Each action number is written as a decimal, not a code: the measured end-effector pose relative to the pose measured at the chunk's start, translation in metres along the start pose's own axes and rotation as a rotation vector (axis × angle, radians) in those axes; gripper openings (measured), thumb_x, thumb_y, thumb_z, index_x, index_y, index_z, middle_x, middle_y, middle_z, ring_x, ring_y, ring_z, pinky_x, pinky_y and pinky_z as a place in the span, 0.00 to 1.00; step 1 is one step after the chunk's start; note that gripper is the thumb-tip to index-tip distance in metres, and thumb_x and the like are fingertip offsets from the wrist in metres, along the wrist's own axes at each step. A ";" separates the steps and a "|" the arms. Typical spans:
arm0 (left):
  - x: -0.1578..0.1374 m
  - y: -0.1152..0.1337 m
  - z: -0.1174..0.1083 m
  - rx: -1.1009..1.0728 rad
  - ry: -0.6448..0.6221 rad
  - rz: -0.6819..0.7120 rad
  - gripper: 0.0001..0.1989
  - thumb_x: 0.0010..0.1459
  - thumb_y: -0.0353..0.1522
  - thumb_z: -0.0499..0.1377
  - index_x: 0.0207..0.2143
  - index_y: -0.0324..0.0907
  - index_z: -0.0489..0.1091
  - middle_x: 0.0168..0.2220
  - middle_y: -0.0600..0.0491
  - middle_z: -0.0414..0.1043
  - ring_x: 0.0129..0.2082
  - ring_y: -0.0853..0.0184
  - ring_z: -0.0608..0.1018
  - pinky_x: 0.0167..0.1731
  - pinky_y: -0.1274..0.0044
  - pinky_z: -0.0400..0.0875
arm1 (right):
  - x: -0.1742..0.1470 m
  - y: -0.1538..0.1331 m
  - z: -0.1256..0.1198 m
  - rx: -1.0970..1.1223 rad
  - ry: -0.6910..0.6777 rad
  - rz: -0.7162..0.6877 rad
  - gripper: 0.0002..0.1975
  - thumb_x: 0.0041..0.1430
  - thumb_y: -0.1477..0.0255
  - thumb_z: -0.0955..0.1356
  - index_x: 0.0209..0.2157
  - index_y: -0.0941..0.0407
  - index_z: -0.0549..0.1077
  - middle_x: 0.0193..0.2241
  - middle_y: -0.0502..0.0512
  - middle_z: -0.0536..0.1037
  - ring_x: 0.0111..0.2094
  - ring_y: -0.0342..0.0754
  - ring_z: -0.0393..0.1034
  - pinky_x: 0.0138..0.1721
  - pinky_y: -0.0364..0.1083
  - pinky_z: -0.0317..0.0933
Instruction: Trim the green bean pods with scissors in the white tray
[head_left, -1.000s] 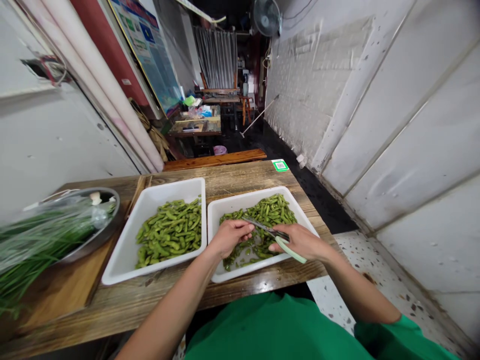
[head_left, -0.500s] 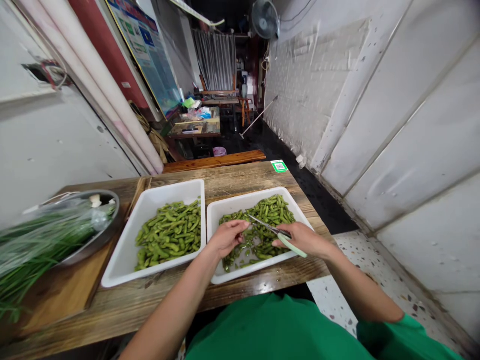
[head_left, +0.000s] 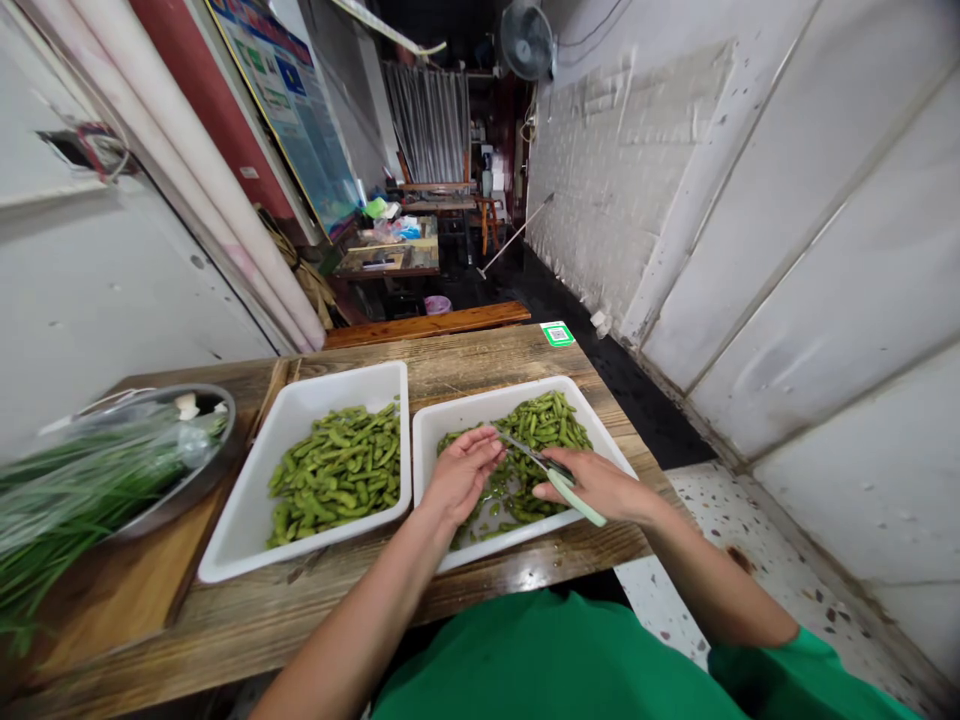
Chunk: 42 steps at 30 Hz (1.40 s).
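Note:
Over the right white tray [head_left: 431, 432], my right hand [head_left: 604, 486] grips scissors with pale green handles [head_left: 576, 497], blades pointing left. My left hand [head_left: 459, 478] is just at the blade tips, its thumb and fingers pinched together. Whatever lies in that pinch is too small or hidden to make out. Green soybean pods [head_left: 553, 418] fill the far and right parts of this tray, with some water and loose bits at the bottom. Beside it on the left, a second white tray [head_left: 238, 520] contains a heap of soybean pods [head_left: 341, 465].
Both trays rest on a wooden table [head_left: 480, 350]. To the left, a metal bowl [head_left: 229, 425] with bagged green stalks [head_left: 90, 490] sits on a wooden board [head_left: 142, 590]. A bench [head_left: 435, 325] stands beyond the table; a white wall runs along the right.
My left hand has shifted slightly and turned, its fingers now closer over the scissor tips. The scissors have moved a little left, still in my right hand.

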<state>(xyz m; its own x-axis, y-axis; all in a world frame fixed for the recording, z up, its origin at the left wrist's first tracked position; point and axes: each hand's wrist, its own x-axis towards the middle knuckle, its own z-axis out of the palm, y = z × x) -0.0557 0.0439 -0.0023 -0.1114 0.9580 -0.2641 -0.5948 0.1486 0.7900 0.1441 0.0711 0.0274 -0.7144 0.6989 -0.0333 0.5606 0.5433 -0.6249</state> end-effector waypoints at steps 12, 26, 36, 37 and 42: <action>-0.007 -0.004 0.004 0.054 0.031 0.022 0.14 0.36 0.24 0.64 0.29 0.35 0.67 0.25 0.53 0.71 0.26 0.74 0.73 0.32 0.80 0.69 | 0.000 -0.002 0.003 -0.005 -0.017 0.012 0.24 0.49 0.55 0.61 0.43 0.57 0.66 0.29 0.54 0.73 0.28 0.46 0.65 0.29 0.41 0.55; -0.018 0.039 -0.027 0.991 0.338 0.492 0.08 0.43 0.30 0.57 0.29 0.39 0.70 0.29 0.51 0.70 0.29 0.68 0.70 0.34 0.76 0.63 | 0.002 0.011 -0.003 -0.046 -0.056 0.066 0.22 0.47 0.53 0.62 0.34 0.56 0.71 0.24 0.52 0.73 0.25 0.45 0.65 0.26 0.41 0.52; 0.003 0.062 -0.038 1.889 0.352 0.616 0.11 0.47 0.29 0.51 0.31 0.39 0.71 0.43 0.43 0.66 0.46 0.55 0.62 0.44 0.65 0.51 | 0.000 0.022 0.006 0.035 0.089 0.119 0.23 0.48 0.55 0.62 0.40 0.56 0.69 0.28 0.53 0.73 0.29 0.47 0.66 0.28 0.41 0.55; 0.014 0.053 -0.036 1.842 0.157 0.535 0.09 0.47 0.29 0.52 0.29 0.40 0.72 0.39 0.44 0.69 0.42 0.58 0.65 0.43 0.69 0.53 | 0.000 0.022 0.006 0.047 0.100 0.114 0.22 0.48 0.55 0.62 0.39 0.56 0.69 0.28 0.53 0.73 0.29 0.47 0.66 0.28 0.41 0.55; 0.067 0.016 -0.037 1.656 -0.068 0.243 0.05 0.41 0.26 0.55 0.21 0.40 0.70 0.26 0.46 0.71 0.33 0.62 0.70 0.36 0.76 0.58 | 0.000 0.025 0.010 0.088 0.137 0.119 0.21 0.47 0.57 0.63 0.39 0.56 0.69 0.29 0.53 0.74 0.29 0.47 0.67 0.30 0.41 0.56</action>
<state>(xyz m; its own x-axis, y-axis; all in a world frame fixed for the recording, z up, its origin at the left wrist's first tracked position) -0.1026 0.1014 -0.0276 -0.0103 0.9976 -0.0684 0.8593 0.0438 0.5095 0.1537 0.0797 0.0040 -0.5784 0.8157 -0.0081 0.5944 0.4146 -0.6891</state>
